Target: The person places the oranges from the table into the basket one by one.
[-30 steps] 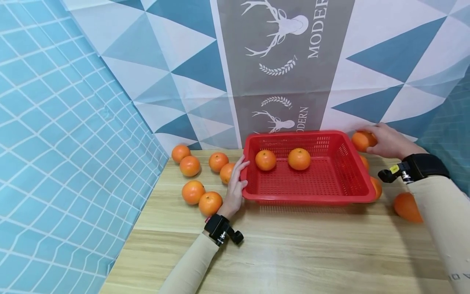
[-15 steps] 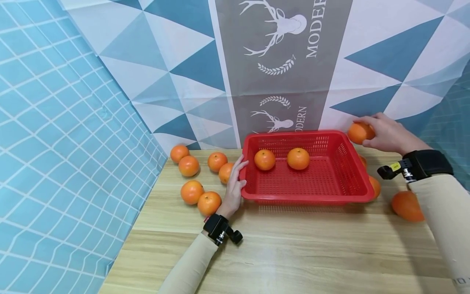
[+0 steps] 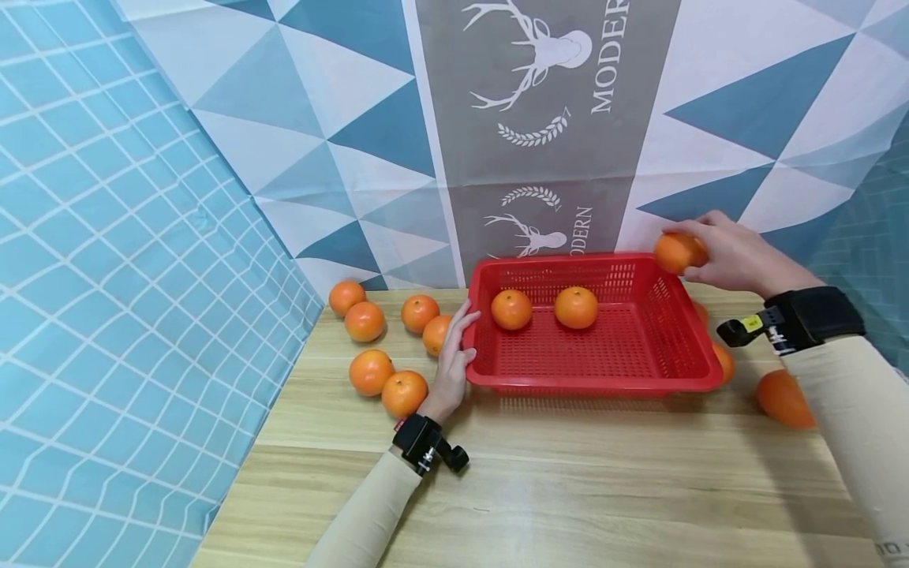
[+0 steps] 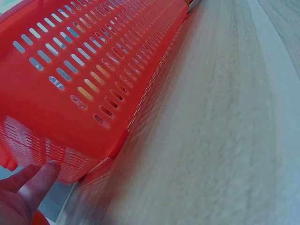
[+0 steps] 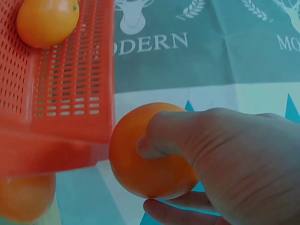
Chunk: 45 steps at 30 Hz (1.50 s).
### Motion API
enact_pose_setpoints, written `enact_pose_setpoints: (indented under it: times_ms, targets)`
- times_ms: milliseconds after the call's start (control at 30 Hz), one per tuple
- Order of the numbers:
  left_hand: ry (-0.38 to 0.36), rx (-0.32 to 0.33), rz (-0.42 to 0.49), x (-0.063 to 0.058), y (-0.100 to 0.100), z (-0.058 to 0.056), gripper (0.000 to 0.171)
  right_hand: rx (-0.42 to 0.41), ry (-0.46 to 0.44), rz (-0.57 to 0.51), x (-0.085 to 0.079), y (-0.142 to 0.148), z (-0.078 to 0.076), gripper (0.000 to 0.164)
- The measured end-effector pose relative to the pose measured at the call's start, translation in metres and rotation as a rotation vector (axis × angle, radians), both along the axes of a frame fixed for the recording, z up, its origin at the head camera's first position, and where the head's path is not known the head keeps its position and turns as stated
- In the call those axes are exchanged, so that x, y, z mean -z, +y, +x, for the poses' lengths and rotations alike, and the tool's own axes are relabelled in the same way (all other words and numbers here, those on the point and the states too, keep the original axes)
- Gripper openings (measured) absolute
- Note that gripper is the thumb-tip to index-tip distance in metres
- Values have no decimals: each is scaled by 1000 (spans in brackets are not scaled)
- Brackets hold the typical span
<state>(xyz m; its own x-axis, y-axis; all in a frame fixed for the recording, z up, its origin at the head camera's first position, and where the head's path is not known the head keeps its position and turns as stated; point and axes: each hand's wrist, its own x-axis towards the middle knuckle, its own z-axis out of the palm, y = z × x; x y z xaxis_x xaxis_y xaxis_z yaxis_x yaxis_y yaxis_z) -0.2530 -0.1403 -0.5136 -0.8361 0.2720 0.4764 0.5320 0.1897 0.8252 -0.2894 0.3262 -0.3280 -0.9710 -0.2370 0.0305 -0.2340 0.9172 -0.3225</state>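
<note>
In the head view my right hand point(image 3: 735, 254) holds an orange point(image 3: 678, 252) at the back right corner of the red plastic basket point(image 3: 596, 384). The right wrist view shows the thumb pressed on this orange point(image 5: 150, 150), with fingers below it, beside the basket's rim point(image 5: 56, 152). My left hand point(image 3: 449, 375) rests against the basket's left side. Its fairly straight fingers point(image 4: 40, 185) touch the slotted outer wall in the left wrist view. Inside the basket sit two oranges, one near the left wall point(image 3: 511, 309) and another orange point(image 3: 576, 307) near the middle.
Several oranges point(image 3: 371, 371) lie on the wooden table point(image 3: 554, 473) left of the basket. To its right are more, partly hidden by the rim, and an orange point(image 3: 783, 398) beside the right sleeve. A patterned cloth point(image 3: 540, 158) hangs behind.
The right hand has lifted its orange and moved it left, from beyond the basket's right side to over the back right rim. The left hand stays at the left side.
</note>
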Motion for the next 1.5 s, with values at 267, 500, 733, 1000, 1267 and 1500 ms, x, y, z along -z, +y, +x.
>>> enact_pose_setpoints:
  times_ms: [267, 500, 733, 1000, 1267, 1500]
  targets:
    - [-17, 6, 10, -6, 1, 4, 70, -39, 12, -8, -1, -19, 3, 82]
    - [-52, 4, 19, -16, 5, 10, 70, -68, -9, -25, 0, -35, 4, 82]
    - [-70, 11, 35, -18, 6, 11, 71, -100, 9, -32, 1, -46, 3, 80]
    - [-25, 11, 30, -14, 4, 9, 70, -104, -34, -27, 10, -51, 2, 76]
    - [-110, 11, 47, -22, 6, 14, 71, -159, -24, 11, 25, -62, -2, 67]
    - [-95, 10, 37, -20, 6, 13, 71, -176, -58, 24, 38, -64, -6, 65]
